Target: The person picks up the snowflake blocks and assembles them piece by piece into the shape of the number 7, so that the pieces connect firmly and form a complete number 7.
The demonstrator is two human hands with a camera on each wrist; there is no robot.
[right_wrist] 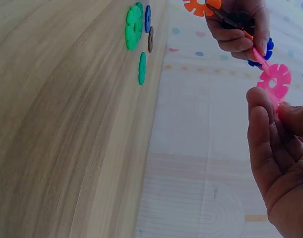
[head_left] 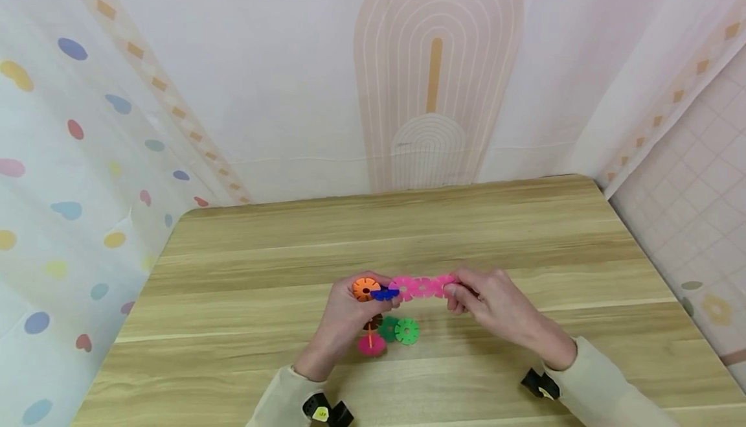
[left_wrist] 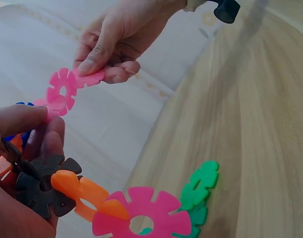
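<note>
Above the light wood-grain desk (head_left: 524,232), both hands hold one chain of plastic snowflake discs off the surface — left hand (head_left: 344,320) grips the orange/blue/brown end w/ curled fingers, right hand (head_left: 495,304) pinches the pink notched discs (head_left: 421,286). Green notched discs (head_left: 399,330) and another pink disc (head_left: 371,345) hang below, near the desk.

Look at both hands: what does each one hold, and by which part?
Both hold one chain of snowflake discs. The left hand grips its end with the orange disc; the right hand pinches the outermost pink disc at its rim.
</note>
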